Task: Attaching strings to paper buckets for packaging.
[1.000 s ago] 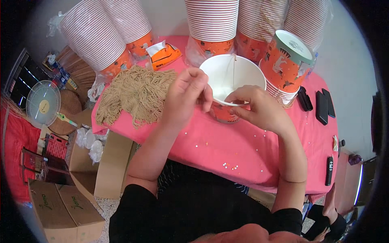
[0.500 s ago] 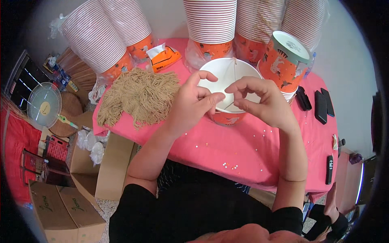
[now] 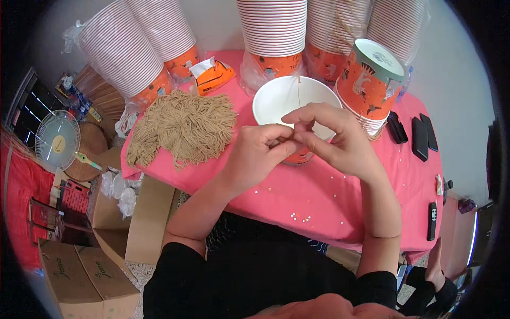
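The person's left hand (image 3: 260, 151) and right hand (image 3: 345, 141) meet above the near rim of an orange-and-white paper bucket (image 3: 270, 106), thumbs and fingers of both drawn together in a pinch, the right index finger arched over the top; whether a strand lies between the fingertips is too small to tell. The bucket stands upright, mouth up, on a pink-clothed surface (image 3: 265, 207), with a thin cord (image 3: 298, 94) running down its far inner wall. To its left lies a loose heap of beige yarn (image 3: 183, 127), with an orange tissue pack (image 3: 215, 78) behind. On the right, a green-based bucket (image 3: 366, 87) sits upside down over others. Tall stacks of nested buckets (image 3: 272, 29) rise behind, and small pale dots (image 3: 300, 218) lie scattered near the front edge.
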